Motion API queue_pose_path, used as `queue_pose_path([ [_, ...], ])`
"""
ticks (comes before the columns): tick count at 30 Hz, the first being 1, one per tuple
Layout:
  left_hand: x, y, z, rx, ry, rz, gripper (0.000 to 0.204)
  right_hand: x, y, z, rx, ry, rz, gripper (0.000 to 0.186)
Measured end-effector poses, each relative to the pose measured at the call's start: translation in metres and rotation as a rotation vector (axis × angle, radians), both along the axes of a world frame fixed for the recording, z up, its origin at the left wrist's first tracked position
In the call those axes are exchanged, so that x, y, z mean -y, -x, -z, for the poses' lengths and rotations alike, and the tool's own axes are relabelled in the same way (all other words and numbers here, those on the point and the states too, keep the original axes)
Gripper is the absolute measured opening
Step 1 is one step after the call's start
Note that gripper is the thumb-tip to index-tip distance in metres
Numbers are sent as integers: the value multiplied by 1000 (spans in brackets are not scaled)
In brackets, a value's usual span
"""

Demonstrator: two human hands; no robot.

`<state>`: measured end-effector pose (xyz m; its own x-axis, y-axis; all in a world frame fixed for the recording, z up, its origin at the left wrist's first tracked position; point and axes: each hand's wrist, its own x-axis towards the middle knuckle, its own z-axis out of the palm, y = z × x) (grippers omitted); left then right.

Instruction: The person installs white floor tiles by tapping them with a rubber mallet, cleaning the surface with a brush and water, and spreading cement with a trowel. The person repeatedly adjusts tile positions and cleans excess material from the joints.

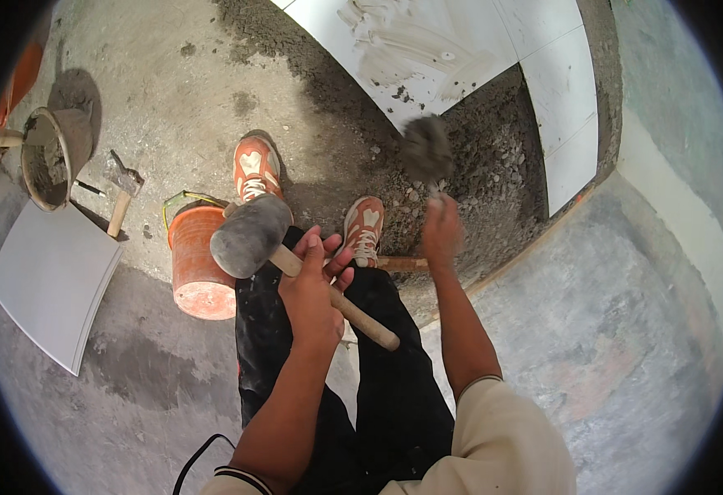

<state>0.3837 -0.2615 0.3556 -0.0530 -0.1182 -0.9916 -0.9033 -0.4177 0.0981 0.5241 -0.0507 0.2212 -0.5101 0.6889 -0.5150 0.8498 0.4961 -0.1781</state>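
My left hand (310, 289) holds a rubber mallet by its wooden handle (363, 322). The dark grey mallet head (251, 236) points up and left, over my left leg; some fingers lie loosely off the handle. My right hand (444, 235) is closed around the handle of a trowel. Its blade (427, 148) is blurred and looks coated with grey mortar. The blade hangs over the corner of a white floor tile (427, 49) smeared with mortar, beside a patch of loose, rough mortar bed (493, 148).
An orange bucket (200, 256) lies tipped beside my left shoe. Further left are a mortar-filled bucket (48, 157), a wooden-handled hammer-like tool (120, 202) and stacked white tiles (52, 280). Laid tiles (567, 124) run along the right wall. A wooden piece (402, 264) lies by my right shoe.
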Motion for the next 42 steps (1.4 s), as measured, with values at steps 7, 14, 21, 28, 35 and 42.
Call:
queue_pose_path([
  [7, 2, -7, -1, 7, -70, -32, 37, -75, -98, 19, 143, -488, -41, 43],
  [14, 21, 15, -1, 2, -51, -180, 36, -22, 73, 19, -259, -269, 42, 50],
  [21, 37, 60, -2, 54, -34, -248, 35, 126, 336, 92, -371, 338, -608, 48],
  [28, 54, 90, -3, 82, -88, -277, 28, 166, 439, 140, -311, 231, -635, 51],
  [35, 62, 108, 0, 122, -78, -318, 25, 176, 464, 139, -223, 131, -595, 50],
  [42, 64, 116, 1, 149, -87, -377, 23, 189, 444, 142, -326, 141, -618, 52],
])
